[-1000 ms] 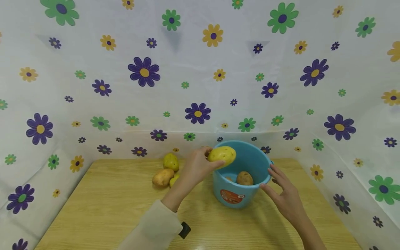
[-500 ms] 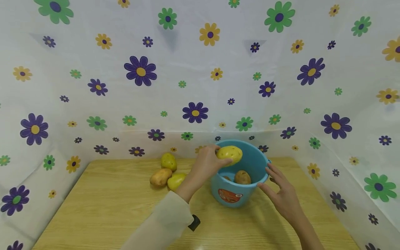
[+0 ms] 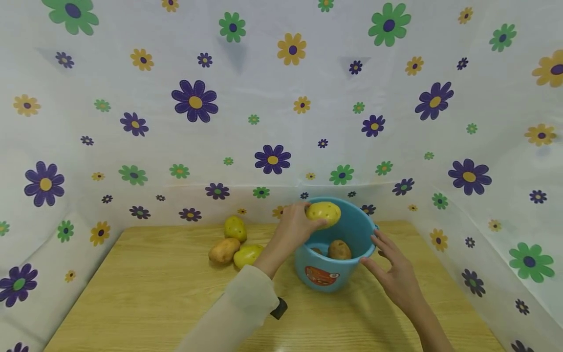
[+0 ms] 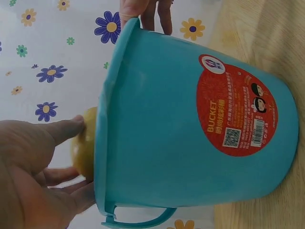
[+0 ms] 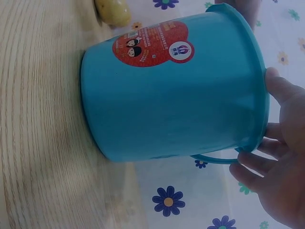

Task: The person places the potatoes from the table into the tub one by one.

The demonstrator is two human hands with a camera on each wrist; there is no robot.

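Note:
My left hand (image 3: 292,227) grips a yellow potato (image 3: 324,214) between thumb and fingers, over the left side of a light blue bucket's (image 3: 318,274) opening. In the left wrist view the potato (image 4: 85,143) shows partly behind the bucket's rim. My right hand (image 3: 398,278) is spread at the right of the rim, its thumb and straight fingers touching the outside near the handle (image 5: 217,159). A brown potato (image 3: 339,250) lies inside the bucket, with part of another potato (image 3: 316,251) beside it, mostly hidden by the bucket's wall.
Left of the bucket, a green-yellow potato (image 3: 235,229), a tan potato (image 3: 224,251) and a yellow potato (image 3: 248,256) lie grouped on the wooden table (image 3: 145,293). A flower-patterned sheet (image 3: 246,88) stands behind the table and along its sides.
My left hand has moved right with the yellow potato, from the rim's left edge to over the opening. My right hand stays at the rim. The view has shifted slightly.

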